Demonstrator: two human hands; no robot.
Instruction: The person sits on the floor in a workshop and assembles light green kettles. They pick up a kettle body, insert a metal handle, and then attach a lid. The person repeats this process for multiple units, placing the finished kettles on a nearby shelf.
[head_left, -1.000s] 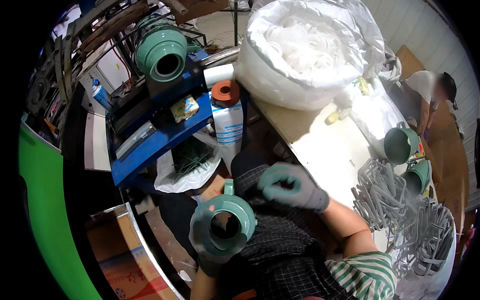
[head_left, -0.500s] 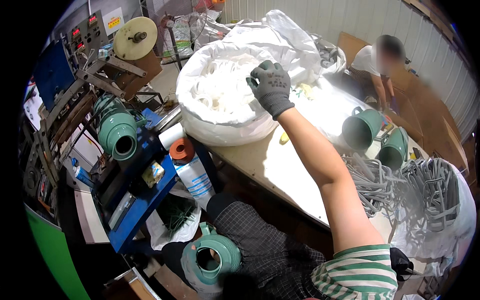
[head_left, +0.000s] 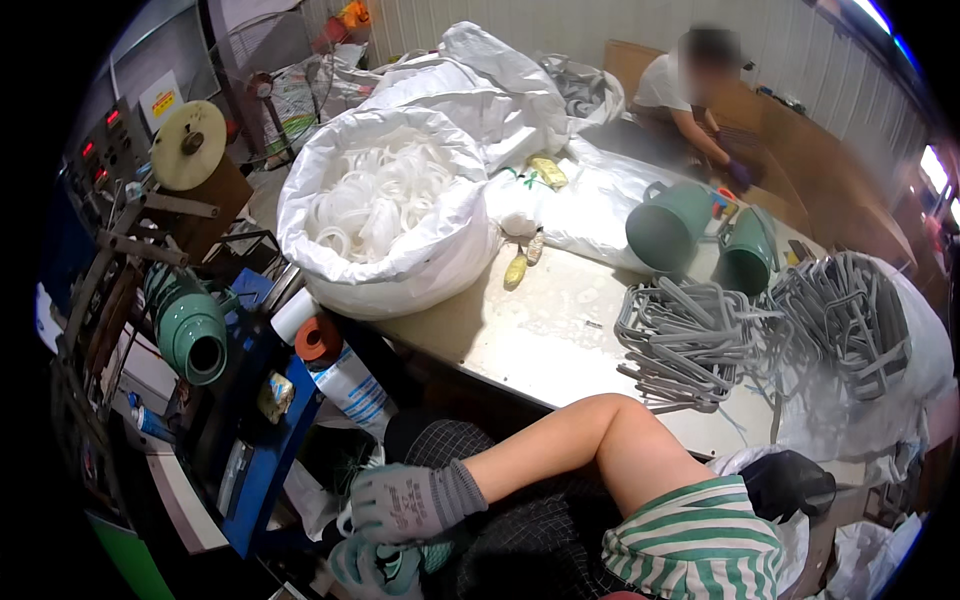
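Below, gloved hands (head_left: 400, 520) on green pot (head_left: 385, 565), lap level, white bag (head_left: 385, 215) beyond

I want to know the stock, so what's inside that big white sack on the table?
The big white sack stands open, and its top is filled with loose white plastic rings piled together. Only the top layer shows; the sack's walls hide how deep the pile goes and anything beneath it.

left hand (head_left: 375, 565) mostly under right hand (head_left: 410, 500) | green fitting (head_left: 395, 568) largely hidden
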